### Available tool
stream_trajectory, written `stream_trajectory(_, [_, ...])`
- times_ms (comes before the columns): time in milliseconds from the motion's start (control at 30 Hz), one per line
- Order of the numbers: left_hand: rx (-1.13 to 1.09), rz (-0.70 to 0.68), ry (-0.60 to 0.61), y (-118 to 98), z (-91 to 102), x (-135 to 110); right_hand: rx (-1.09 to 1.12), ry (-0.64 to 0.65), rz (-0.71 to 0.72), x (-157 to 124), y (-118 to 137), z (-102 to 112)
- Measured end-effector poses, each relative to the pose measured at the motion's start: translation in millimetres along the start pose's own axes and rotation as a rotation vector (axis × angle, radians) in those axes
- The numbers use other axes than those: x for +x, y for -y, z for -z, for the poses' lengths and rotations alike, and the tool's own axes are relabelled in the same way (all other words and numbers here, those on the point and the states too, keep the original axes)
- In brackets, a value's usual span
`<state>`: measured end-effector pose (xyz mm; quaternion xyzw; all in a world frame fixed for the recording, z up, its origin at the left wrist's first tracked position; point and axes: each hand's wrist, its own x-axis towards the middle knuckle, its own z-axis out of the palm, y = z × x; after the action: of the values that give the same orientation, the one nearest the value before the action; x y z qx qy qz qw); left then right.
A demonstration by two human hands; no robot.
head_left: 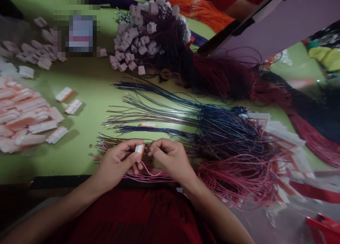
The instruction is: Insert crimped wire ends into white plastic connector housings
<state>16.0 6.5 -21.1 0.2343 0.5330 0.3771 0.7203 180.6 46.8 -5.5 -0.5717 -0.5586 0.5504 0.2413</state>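
My left hand [120, 161] pinches a small white plastic connector [139, 151] near the table's front edge. My right hand [170, 158] is closed beside it, its fingers pinched on a thin pink wire [150, 172] that loops below the connector. Just under and to the right of both hands lies a bundle of pink wires [239, 176]. Beyond the hands lie rows of blue and dark wires [164, 109], with another white connector [148, 125] resting on them.
A pile of white connectors [23, 120] fills the left of the green table [87, 81]. Finished harnesses with white plugs [138, 38] lie at the back. Dark red and orange wire bundles [225, 77] run right. Another person's arm [239, 5] shows at the top.
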Motion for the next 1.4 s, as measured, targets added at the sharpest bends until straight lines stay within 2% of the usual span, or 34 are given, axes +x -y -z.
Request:
stream_trajectory(167, [-0.032, -0.020, 0.034, 4, -2.2, 1, -0.029, 0.008, -0.025, -3, 2, 2])
stream_trajectory(500, [-0.003, -0.064, 0.061, -3, -5.1, -7, -0.105, 0.052, 0.033, -3, 0, 3])
stream_trajectory(767, [0.004, -0.085, 0.088, 0, -8.9, -4, -0.114, -0.029, 0.065, -9, 9, -2])
stream_trajectory(1000, [0.066, -0.059, 0.049, -7, -2.4, -2, -0.129, 0.026, 0.127, -9, 2, 5])
stream_trajectory(1067, [0.116, -0.030, 0.049, -14, 1.2, -1, -0.239, -0.067, 0.211, -4, -2, 11])
stream_trajectory(1167, [0.164, -0.015, 0.043, -24, 2.6, 0, -0.474, -0.334, 0.388, 9, -8, 22])
stream_trajectory(1200, [0.176, -0.010, 0.048, -27, 1.8, 1, -0.546, -0.379, 0.439, 14, -10, 25])
stream_trajectory(1300, [0.212, 0.001, 0.077, -33, -1.7, 3, -0.795, -0.361, 0.499, 25, -16, 27])
stream_trajectory(1400, [0.235, -0.005, 0.071, -35, -4.1, 8, -1.090, -0.325, 0.435, 29, -20, 25])
